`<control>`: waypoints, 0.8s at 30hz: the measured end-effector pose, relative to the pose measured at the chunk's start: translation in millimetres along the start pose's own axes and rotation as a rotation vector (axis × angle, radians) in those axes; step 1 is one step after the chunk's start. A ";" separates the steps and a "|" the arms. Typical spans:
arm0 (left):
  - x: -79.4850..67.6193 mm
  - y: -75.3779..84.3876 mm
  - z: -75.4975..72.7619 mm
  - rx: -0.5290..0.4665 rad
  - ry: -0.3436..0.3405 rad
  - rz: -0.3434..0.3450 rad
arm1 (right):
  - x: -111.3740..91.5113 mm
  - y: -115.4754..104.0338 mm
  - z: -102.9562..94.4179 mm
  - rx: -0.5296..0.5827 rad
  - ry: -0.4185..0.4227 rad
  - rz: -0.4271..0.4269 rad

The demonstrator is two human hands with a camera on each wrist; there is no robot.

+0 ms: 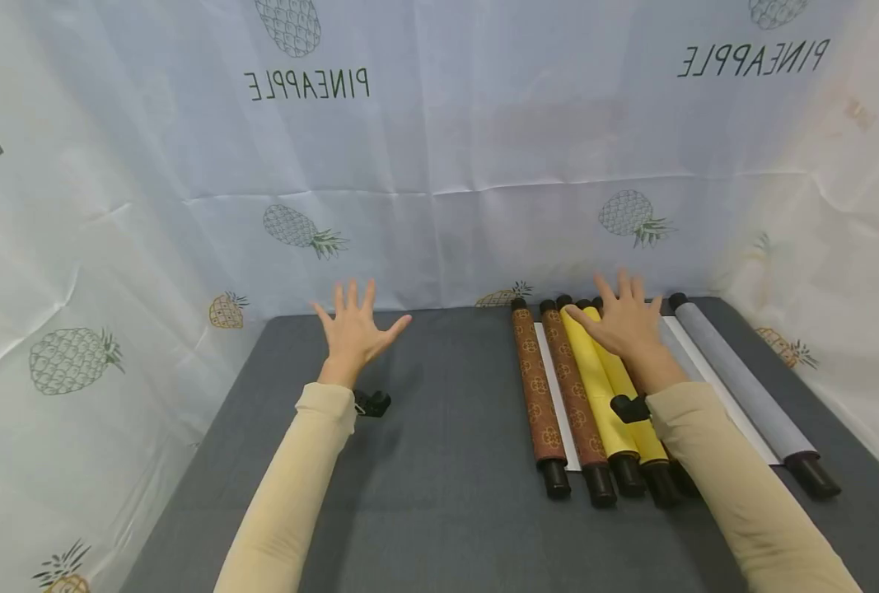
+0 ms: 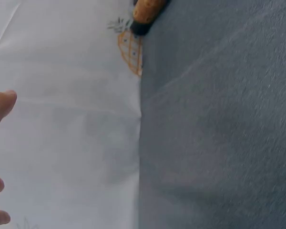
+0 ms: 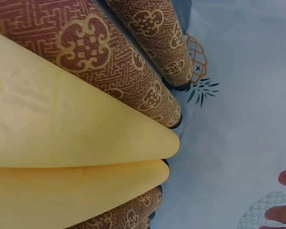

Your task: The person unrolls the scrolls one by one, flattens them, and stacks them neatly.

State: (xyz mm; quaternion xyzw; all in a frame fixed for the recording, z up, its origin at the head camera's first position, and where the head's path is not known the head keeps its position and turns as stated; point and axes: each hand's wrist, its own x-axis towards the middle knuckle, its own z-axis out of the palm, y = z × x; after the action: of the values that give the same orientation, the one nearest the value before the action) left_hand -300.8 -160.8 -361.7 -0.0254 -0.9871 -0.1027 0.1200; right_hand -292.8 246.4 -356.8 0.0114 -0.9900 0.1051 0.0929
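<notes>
My left hand [image 1: 356, 336] is held out with the fingers and thumb spread wide, above the far left part of a dark grey cloth-covered table [image 1: 446, 428], and it holds nothing. My right hand [image 1: 628, 329] is spread the same way, over the far ends of a row of long rolls on the right half of the table; it grips none of them, and its fingertips show apart from the rolls in the right wrist view.

From left to right lie a reddish-brown cloth roll with gold pattern and black end knobs [image 1: 539, 387], a narrow white strip [image 1: 558, 395], a second gold-patterned brown roll [image 1: 577, 387], and two smooth bright yellow rolls [image 1: 595, 383] lying side by side. Another brown patterned roll [image 3: 133, 210] is partly hidden beyond them. Furthest right is a pale grey roll with black knobs [image 1: 743, 375], set at a slant, a wider white strip [image 1: 727, 400] along its inner side.

As I judge it, the rolls are laid out and wound up, the brown and grey ones not fully closed, and no handling is under way
</notes>
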 end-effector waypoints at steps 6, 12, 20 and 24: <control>-10.9 7.0 8.7 -0.018 0.009 0.046 | -7.0 0.8 4.4 0.012 0.054 -0.088; -22.1 20.1 19.6 -0.039 0.004 0.086 | -16.5 4.9 9.6 0.103 0.071 -0.139; -39.0 44.8 33.6 -0.117 -0.009 0.156 | -31.7 9.6 20.1 0.188 0.091 -0.182; -48.8 56.4 41.1 -0.156 -0.024 0.195 | -41.0 9.9 25.8 0.282 0.079 -0.160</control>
State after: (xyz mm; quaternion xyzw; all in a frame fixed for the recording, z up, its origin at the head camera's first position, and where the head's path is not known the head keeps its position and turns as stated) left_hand -258.8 -98.3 -401.5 -0.1316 -0.9703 -0.1669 0.1154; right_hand -257.6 250.7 -391.2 0.0991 -0.9570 0.2355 0.1371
